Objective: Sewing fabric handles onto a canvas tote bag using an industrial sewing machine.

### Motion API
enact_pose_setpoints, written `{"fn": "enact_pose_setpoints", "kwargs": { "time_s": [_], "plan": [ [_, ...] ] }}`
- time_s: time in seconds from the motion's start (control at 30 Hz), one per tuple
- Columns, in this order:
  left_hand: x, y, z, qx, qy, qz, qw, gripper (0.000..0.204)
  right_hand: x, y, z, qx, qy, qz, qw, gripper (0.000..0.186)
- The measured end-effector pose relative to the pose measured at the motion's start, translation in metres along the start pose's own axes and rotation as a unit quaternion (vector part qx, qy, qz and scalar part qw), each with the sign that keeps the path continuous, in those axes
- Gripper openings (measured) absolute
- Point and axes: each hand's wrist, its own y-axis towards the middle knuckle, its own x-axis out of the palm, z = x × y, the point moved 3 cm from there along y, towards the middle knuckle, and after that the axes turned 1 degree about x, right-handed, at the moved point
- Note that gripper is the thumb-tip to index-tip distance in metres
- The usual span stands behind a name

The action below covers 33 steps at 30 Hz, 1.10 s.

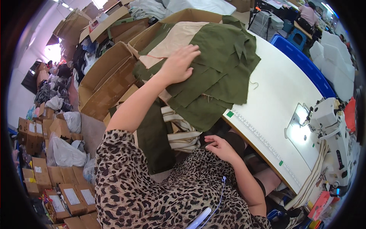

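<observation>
A loose stack of olive green fabric pieces (219, 57) lies across the left end of the white sewing table, draping over its front edge. My left hand (179, 65) rests on top of the stack, palm down with fingers extended, beside a beige fabric panel (175, 38). Close to my body, just past the table's edge, my right hand (221, 148) hovers with its fingers loosely bent and apart, holding nothing that I can see. Below the stack hang cream webbing straps (182, 131) and a dark green folded cloth (152, 141).
A lit sewing machine (329, 129) stands on the right of the white table (282, 84). Behind it is a blue bin (301, 63). An open cardboard box (106, 82) sits left of the fabric. Cartons (72, 196) and bags crowd the floor at left. Another person (308, 15) sits far right.
</observation>
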Motion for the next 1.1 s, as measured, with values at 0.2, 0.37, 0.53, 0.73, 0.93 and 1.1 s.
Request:
{"fn": "enact_pose_setpoints", "kwargs": {
  "time_s": [0.2, 0.37, 0.53, 0.73, 0.93, 1.1],
  "plan": [
    [0.05, 0.065, -0.02, -0.047, -0.005, -0.055, 0.997, 0.032, -0.022, -0.058, -0.026, -0.038, 0.065, 0.032, 0.997, 0.046],
    [0.094, 0.061, 0.107, 0.041, -0.223, -0.124, 0.966, 0.047, -0.054, -0.13, -0.051, -0.132, 0.082, 0.155, 0.976, 0.043],
    [0.096, 0.011, 0.215, 0.102, -0.387, -0.228, 0.888, 0.037, -0.103, -0.186, -0.061, -0.145, -0.215, 0.437, 0.861, 0.05],
    [0.075, 0.001, 0.258, 0.124, -0.493, -0.184, 0.842, 0.025, -0.081, -0.176, -0.065, -0.053, -0.443, 0.405, 0.798, 0.106],
    [0.052, 0.021, 0.26, 0.228, -0.462, -0.213, 0.83, 0.046, -0.074, -0.15, -0.039, -0.063, -0.467, 0.516, 0.716, 0.09],
    [0.11, 0.06, 0.201, -0.057, -0.254, -0.168, 0.951, 0.075, -0.074, -0.158, -0.044, -0.12, -0.448, 0.499, 0.732, 0.057]
  ]
}}
